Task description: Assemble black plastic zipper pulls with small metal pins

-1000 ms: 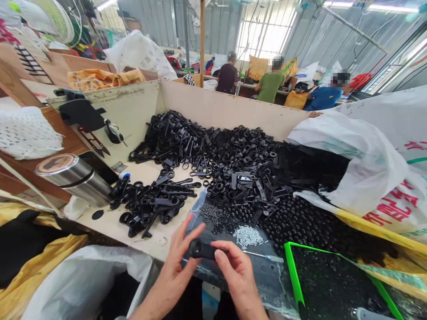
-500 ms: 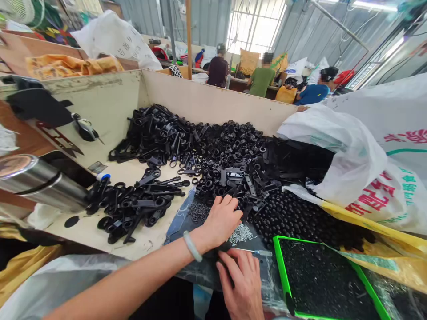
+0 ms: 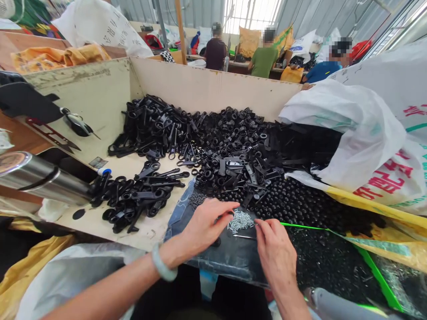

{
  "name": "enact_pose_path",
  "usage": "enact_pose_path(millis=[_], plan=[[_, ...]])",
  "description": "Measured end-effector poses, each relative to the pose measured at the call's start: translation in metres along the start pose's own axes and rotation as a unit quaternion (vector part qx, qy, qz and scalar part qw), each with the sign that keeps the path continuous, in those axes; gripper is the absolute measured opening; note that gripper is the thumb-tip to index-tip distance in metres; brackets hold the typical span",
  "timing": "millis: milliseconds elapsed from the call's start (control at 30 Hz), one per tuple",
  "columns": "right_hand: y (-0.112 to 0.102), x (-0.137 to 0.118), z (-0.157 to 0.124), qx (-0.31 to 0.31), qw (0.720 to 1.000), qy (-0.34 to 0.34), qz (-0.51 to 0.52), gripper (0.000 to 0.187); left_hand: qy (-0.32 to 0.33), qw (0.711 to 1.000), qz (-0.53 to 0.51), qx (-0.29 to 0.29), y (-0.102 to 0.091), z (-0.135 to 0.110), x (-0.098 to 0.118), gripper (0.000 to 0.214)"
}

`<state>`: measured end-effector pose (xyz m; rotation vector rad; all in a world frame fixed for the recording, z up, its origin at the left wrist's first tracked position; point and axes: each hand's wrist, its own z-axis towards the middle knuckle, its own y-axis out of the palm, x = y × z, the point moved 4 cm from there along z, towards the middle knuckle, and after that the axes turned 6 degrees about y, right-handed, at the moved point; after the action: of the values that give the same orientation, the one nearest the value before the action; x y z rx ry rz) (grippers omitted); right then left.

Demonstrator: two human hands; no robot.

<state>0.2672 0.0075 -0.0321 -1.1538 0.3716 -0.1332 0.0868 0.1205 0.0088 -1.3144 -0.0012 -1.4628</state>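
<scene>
My left hand, with a pale bangle on its wrist, rests on a dark mat at the table's front edge. Its fingers are curled together beside a small heap of silver pins; what they hold is hidden. A small black part peeks out under its palm. My right hand is just right of the pins, its fingertips pinched at the heap's edge. A thin metal shaft lies between the two hands.
A walled wooden bin holds piles of black plastic parts, long black handles and round black beads. A white sack spills in from the right. A green-rimmed tray sits front right, a steel flask left. Three people work behind.
Both hands held a black part in front of me; the left then reached into the pile and came back. Both hands now sit pinched by the silver pins. The view tilted down.
</scene>
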Motion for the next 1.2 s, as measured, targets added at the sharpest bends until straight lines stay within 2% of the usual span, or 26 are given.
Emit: enact_pose_path(millis=[133, 200, 267, 467, 600, 700, 833, 967, 1067, 1200], plan=[[0.004, 0.006, 0.005, -0.035, 0.997, -0.027, -0.065, 0.03, -0.032, 0.996, -0.039, 0.08, 0.005, -0.066, 0.004, 0.022], [0.005, 0.009, 0.008, -0.051, 0.993, -0.051, -0.098, 0.029, -0.028, 0.993, -0.018, 0.115, 0.015, -0.087, 0.003, 0.022], [0.006, 0.011, 0.011, -0.073, 0.987, -0.074, -0.123, 0.03, -0.018, 0.99, 0.004, 0.14, 0.025, -0.096, 0.0, 0.023], [0.0, 0.009, 0.021, -0.105, 0.982, -0.111, -0.114, 0.028, -0.008, 0.985, 0.021, 0.171, 0.036, -0.096, -0.006, 0.022], [-0.001, 0.009, 0.017, -0.178, 0.981, -0.073, 0.039, 0.017, -0.036, 0.987, 0.018, 0.155, 0.037, -0.097, -0.007, 0.02], [-0.003, 0.006, 0.013, -0.23, 0.96, -0.054, 0.151, 0.015, -0.051, 0.989, 0.023, 0.136, 0.037, -0.096, -0.007, 0.019], [-0.011, -0.003, 0.013, -0.254, 0.939, -0.037, 0.23, 0.016, -0.048, 0.992, 0.023, 0.113, 0.035, -0.093, -0.004, 0.019], [-0.011, -0.016, 0.01, -0.296, 0.899, -0.007, 0.323, 0.015, -0.041, 0.993, 0.026, 0.111, 0.034, -0.092, -0.001, 0.018], [-0.007, -0.029, 0.004, -0.311, 0.879, -0.028, 0.361, 0.019, -0.042, 0.993, 0.031, 0.108, 0.035, -0.093, -0.002, 0.017], [-0.006, -0.045, -0.001, -0.301, 0.88, -0.076, 0.36, 0.023, -0.03, 0.994, 0.036, 0.101, 0.037, -0.094, -0.005, 0.017]])
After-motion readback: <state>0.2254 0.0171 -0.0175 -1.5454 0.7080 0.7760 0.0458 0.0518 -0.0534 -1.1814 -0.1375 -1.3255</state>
